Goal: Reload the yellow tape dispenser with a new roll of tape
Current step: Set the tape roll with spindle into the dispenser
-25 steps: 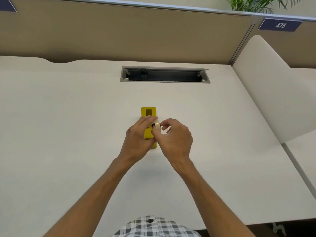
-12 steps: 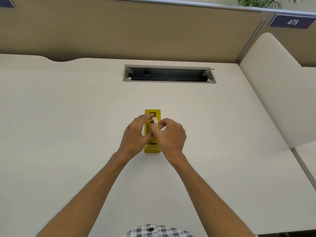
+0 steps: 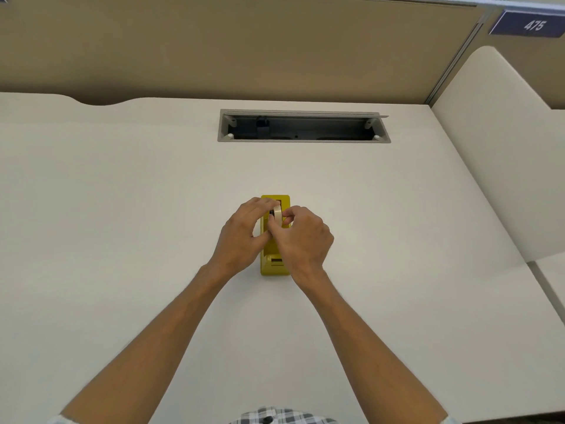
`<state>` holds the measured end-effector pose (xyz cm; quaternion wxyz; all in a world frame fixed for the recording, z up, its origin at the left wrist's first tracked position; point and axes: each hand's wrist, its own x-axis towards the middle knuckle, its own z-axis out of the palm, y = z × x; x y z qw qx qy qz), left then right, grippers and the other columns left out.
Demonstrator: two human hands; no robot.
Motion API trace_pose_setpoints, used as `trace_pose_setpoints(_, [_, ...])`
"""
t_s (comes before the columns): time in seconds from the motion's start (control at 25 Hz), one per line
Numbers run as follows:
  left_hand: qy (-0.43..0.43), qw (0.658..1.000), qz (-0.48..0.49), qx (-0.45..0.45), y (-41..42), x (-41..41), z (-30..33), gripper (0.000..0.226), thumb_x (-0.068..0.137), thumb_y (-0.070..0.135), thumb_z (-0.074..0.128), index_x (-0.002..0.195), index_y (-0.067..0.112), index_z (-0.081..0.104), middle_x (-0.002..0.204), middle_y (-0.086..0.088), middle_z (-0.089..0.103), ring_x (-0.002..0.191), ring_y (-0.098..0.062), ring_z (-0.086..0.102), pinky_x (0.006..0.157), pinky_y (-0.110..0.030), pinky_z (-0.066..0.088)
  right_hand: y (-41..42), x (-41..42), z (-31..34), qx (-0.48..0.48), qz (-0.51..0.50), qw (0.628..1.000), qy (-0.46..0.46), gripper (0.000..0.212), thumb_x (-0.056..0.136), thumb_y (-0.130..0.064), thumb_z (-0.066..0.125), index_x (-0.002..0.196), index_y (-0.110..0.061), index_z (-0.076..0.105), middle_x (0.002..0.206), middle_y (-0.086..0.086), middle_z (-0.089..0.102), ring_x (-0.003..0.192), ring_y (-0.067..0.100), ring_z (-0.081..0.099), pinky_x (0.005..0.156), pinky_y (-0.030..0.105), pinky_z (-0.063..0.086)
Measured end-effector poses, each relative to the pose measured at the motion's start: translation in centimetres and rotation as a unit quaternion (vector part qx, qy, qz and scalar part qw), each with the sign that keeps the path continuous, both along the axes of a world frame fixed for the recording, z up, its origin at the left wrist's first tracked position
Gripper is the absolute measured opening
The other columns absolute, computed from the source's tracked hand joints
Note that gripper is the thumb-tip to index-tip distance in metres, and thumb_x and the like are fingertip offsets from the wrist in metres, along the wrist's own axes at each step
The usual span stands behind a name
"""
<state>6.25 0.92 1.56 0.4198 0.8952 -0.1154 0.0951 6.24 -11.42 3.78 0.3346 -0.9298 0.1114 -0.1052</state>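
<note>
So it's a plain off-white desk (image 3: 122,209) with a cable tray (image 3: 304,127) cut in near the back edge and tan partitions behind. Compared to a second ago the tape roll (image 3: 277,213) stands more on edge over the yellow dispenser (image 3: 275,264) mid-desk. Left hand (image 3: 241,237) and right hand (image 3: 302,240) both pinch the roll. Sign (image 3: 527,24) reads 475.

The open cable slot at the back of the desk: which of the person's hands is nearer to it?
Roughly level. The left hand sits below the cable slot, the right hand alongside; both hold the tape roll.
</note>
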Motion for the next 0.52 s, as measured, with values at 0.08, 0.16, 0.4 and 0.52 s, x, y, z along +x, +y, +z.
trace_pose_setpoints(0.08, [-0.006,1.000,-0.002,0.002,0.09,0.38,0.15,0.045,0.083,0.012,0.064,0.126,0.022,0.058,0.130,0.006,0.059,0.125,-0.010,0.049,0.097,-0.034,0.048,0.14,0.30,-0.05,-0.013,0.002,1.000,0.001,0.024,0.080,-0.049,0.062,0.076,-0.025,0.066,0.069,-0.010,0.064,0.059,0.013,0.052,0.056,0.027,0.039])
trace_pose_setpoints(0.16, [-0.007,1.000,-0.008,0.002,0.06,0.76,0.34,0.043,0.082,0.013,0.063,0.124,0.021,0.059,0.126,0.006,0.059,0.120,-0.010,0.051,0.093,-0.036,0.051,0.16,0.64,-0.02,-0.026,0.000,1.000,0.001,0.025,0.080,-0.047,0.062,0.075,-0.023,0.066,0.069,-0.009,0.064,0.059,0.014,0.052,0.055,0.026,0.038])
trace_pose_setpoints(0.4, [0.018,1.000,-0.015,-0.020,-0.05,1.00,0.03,0.044,0.076,0.021,0.059,0.119,0.023,0.062,0.118,0.007,0.059,0.108,-0.011,0.057,0.088,-0.039,0.051,-0.08,0.99,-0.01,-0.052,0.007,0.998,0.037,0.024,0.078,-0.046,0.063,0.072,-0.023,0.064,0.068,-0.008,0.065,0.060,0.017,0.057,0.055,0.027,0.038])
trace_pose_setpoints(0.52, [0.017,1.000,-0.008,-0.018,0.07,1.02,-0.27,0.043,0.078,0.020,0.061,0.120,0.022,0.062,0.121,0.006,0.058,0.110,-0.011,0.056,0.091,-0.037,0.050,0.06,1.07,-0.05,-0.055,0.018,0.998,0.037,0.023,0.079,-0.044,0.062,0.074,-0.023,0.065,0.069,-0.007,0.066,0.062,0.018,0.060,0.055,0.027,0.040])
